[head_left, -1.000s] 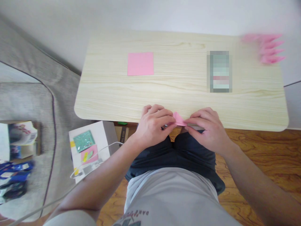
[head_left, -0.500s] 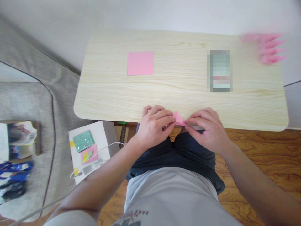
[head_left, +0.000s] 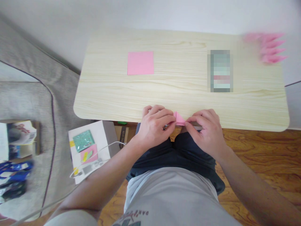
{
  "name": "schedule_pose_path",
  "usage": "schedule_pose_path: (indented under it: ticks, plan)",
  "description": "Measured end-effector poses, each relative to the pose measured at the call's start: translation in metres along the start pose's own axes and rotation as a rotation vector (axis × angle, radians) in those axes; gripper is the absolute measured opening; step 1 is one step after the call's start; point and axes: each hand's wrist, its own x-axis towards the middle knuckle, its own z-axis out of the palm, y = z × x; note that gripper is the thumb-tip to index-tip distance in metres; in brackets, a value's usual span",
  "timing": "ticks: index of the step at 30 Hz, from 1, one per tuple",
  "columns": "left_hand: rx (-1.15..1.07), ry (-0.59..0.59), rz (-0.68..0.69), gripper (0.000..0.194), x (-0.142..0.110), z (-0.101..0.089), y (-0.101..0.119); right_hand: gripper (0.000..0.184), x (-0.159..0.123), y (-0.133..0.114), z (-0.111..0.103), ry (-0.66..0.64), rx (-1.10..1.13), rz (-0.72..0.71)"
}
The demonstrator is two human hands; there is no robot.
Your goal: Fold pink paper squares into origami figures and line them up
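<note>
A small folded piece of pink paper (head_left: 180,119), triangular in outline, is held at the front edge of the wooden table (head_left: 113,91). My left hand (head_left: 157,125) pinches its left side between thumb and fingers. At the paper's right corner, the thumb and index finger of my right hand (head_left: 205,130) close on it. My fingers cover part of the paper's left side. Farther back on the tabletop lies a flat pink paper square (head_left: 140,63).
Several folded pink paper pieces (head_left: 272,48) stand in a row at the back right. A pixelated rectangular object (head_left: 220,71) lies right of centre. Left of the table, a white box (head_left: 105,135) carries a green packet (head_left: 83,141) and a white cable (head_left: 105,146).
My right hand has shifted slightly, its thumb and index finger drawing together at the paper's right corner. My left hand stays almost still on the paper.
</note>
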Motion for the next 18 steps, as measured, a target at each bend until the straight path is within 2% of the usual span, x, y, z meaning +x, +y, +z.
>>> schedule_pose_path:
  ticks: [8, 13, 18]
  plan:
    - [-0.009, 0.028, -0.028, 0.012, 0.003, 0.003, 0.003, 0.006, 0.000, -0.008, 0.004, 0.028, -0.081, 0.039]
    - [0.017, 0.048, -0.114, 0.013, 0.004, 0.006, 0.007, 0.008, 0.005, -0.011, 0.003, 0.002, -0.138, 0.043]
    - [0.022, 0.036, -0.137, 0.014, 0.004, 0.004, 0.006, 0.008, 0.008, -0.012, 0.001, -0.022, -0.171, 0.036]
